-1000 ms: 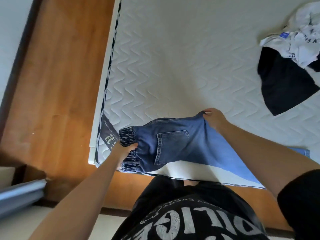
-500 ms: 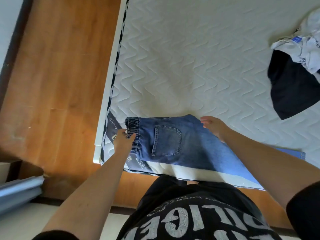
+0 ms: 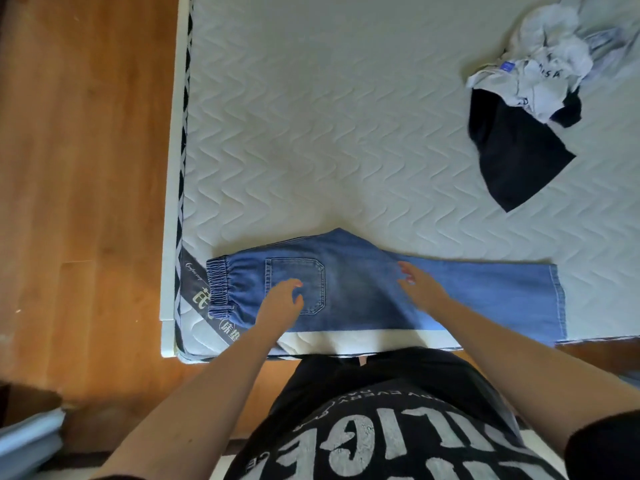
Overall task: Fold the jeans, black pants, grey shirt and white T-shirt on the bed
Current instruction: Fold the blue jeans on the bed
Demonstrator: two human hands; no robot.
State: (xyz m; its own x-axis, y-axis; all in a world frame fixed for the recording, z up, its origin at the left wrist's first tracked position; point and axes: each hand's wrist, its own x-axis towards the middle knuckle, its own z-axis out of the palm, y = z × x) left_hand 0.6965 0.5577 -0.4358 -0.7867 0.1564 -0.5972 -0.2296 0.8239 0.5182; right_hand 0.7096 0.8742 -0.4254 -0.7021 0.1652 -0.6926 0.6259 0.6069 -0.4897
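The blue jeans [image 3: 363, 289] lie flat along the near edge of the white quilted mattress [image 3: 329, 133], folded lengthwise, elastic waistband at the left and leg hems at the right. My left hand [image 3: 282, 303] rests open over the back pocket. My right hand [image 3: 420, 287] lies open on the thigh part, fingers spread. At the far right, the black pants [image 3: 516, 157] lie crumpled, partly under a bunched white T-shirt [image 3: 533, 81]. A pale grey garment [image 3: 609, 39], perhaps the grey shirt, shows at the top right edge.
Wooden floor [image 3: 86, 168] runs along the left of the bed and under its near edge. A grey-blue object [image 3: 27, 441] sits at the bottom left corner. My black printed shirt fills the bottom of the view.
Both hands let go of the jeans' waistband and seat edge and moved onto the fabric, open. The jeans now lie flat, with the legs stretched out to the right.
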